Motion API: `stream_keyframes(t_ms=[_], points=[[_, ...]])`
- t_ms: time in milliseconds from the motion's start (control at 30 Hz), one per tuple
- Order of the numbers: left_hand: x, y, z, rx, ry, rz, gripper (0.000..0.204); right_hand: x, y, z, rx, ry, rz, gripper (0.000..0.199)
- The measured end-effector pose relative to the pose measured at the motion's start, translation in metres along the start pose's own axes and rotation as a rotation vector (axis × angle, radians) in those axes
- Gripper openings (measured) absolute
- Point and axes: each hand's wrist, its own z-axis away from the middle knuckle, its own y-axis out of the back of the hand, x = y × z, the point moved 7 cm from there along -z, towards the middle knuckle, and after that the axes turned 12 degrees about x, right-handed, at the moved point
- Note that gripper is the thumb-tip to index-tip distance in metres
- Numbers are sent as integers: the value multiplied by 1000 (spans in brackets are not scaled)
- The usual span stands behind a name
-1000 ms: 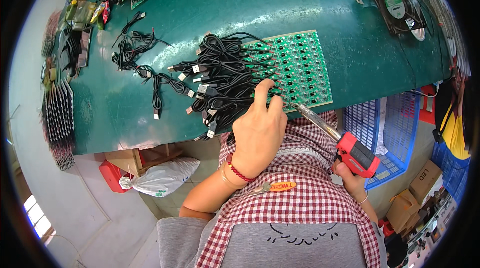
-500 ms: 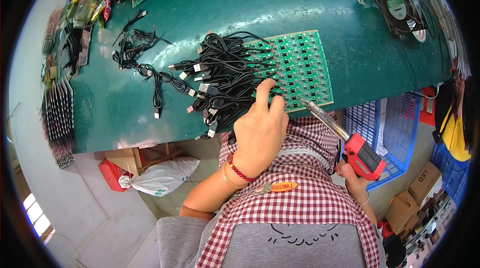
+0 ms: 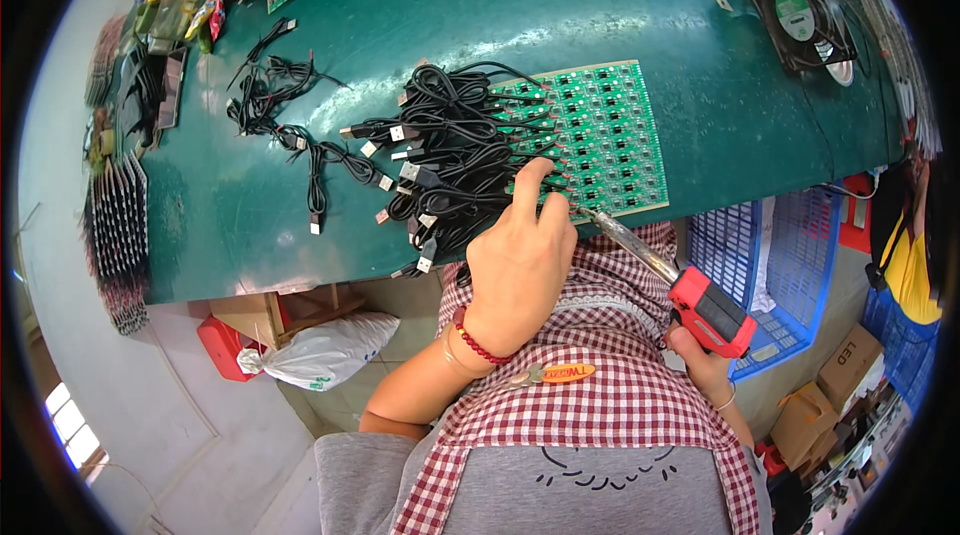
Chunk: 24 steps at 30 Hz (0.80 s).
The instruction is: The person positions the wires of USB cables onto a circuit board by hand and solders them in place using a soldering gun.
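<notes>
Your left hand (image 3: 520, 265) presses its fingertips onto the near edge of the green circuit panel (image 3: 600, 135), pinning a black cable end there; whether the fingers pinch the wire or only hold it down cannot be told. Your right hand (image 3: 705, 365) is closed around the red handle of the soldering iron (image 3: 680, 285), down by your lap (below the table's edge). The iron's long axis runs diagonally, handle low and right, metal tip pointing up and left, meeting the panel just beside your left fingertips. A bundle of black cables (image 3: 450, 160) with plug ends fans out left of the panel, touching it. All of this lies on a dark green table (image 3: 400, 5). A black fan (image 3: 800, 15) sits at its far right corner, a blue crate (image 3: 775, 255) beside your right knee.
</notes>
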Motion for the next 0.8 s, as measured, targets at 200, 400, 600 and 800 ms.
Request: stream_keyframes(t_ms=[200, 400, 600, 800], points=[[0, 1, -1, -5, 2, 1, 10, 13, 6, 5, 49, 47, -66, 28], [1, 0, -1, -7, 6, 1, 10, 9, 7, 6, 72, -117, -181, 19], [-1, 1, -1, 2, 16, 24, 11, 6, 3, 3, 13, -34, -42, 19], [-3, 1, 1, 22, 45, 75, 11, 0, 3, 2, 72, -106, -185, 21]])
